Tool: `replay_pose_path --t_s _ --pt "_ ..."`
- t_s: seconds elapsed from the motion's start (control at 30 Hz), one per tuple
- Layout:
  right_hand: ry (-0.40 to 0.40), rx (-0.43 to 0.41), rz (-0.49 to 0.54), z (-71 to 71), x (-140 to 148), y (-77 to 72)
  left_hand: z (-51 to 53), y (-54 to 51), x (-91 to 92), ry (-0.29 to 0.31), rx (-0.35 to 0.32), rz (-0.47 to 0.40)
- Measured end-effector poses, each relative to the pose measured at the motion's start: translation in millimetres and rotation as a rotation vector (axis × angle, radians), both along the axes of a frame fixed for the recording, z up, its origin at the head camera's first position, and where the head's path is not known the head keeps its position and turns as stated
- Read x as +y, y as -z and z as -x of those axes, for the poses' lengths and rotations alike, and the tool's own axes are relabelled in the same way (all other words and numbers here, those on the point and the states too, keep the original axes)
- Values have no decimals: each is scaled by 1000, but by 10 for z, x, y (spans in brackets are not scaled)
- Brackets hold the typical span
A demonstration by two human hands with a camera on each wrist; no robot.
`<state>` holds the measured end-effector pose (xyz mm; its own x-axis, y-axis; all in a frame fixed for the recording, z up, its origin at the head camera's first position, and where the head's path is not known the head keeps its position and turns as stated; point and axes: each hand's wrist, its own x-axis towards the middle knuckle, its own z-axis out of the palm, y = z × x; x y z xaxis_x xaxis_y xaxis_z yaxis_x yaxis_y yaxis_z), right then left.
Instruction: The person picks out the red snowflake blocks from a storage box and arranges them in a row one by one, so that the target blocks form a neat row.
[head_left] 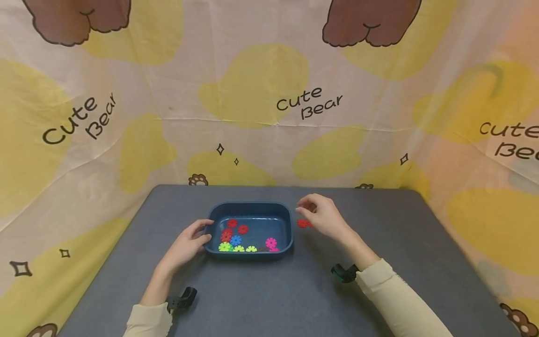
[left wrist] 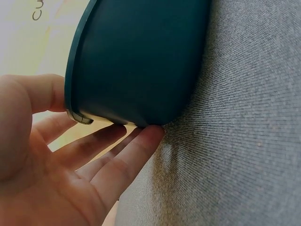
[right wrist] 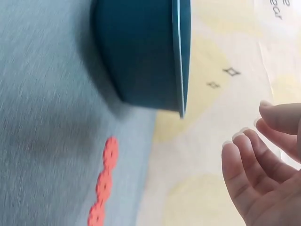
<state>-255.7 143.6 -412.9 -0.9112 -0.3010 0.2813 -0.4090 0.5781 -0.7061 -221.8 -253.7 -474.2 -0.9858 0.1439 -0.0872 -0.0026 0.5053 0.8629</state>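
Observation:
In the head view a dark blue tray (head_left: 250, 255) holds small flower-shaped discs in red (head_left: 243, 229), blue (head_left: 236, 240), yellow-green and pink (head_left: 271, 243). My left hand (head_left: 185, 245) grips its left end; the left wrist view shows fingers (left wrist: 124, 165) against the outer wall (left wrist: 136, 61) and a digit over the rim. My right hand (head_left: 326, 217) is raised right of the tray, above red discs (head_left: 302, 223). The right wrist view shows its thumb and fingers (right wrist: 249, 169) bent and apart, nothing between them, with several red discs (right wrist: 104, 187) in a joined row on the table.
The grey table (head_left: 261, 299) extends around the tray. A printed cloth (head_left: 252, 93) hangs behind and beside it. Dark bands (head_left: 183, 298) are on both wrists. In the right wrist view the tray's end wall (right wrist: 146, 61) stands close to the red row.

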Motion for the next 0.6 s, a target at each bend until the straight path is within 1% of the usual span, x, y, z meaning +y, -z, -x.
replay_pose_path --t_s 0.17,0.37,0.6 --pt "-37 6 11 -2 -188 37 12 11 3 -7 0 1" --pt "-65 29 12 25 -402 91 19 24 3 6 -1 -6" --pt "-82 -8 14 59 -663 108 27 14 2 2 -4 -4"
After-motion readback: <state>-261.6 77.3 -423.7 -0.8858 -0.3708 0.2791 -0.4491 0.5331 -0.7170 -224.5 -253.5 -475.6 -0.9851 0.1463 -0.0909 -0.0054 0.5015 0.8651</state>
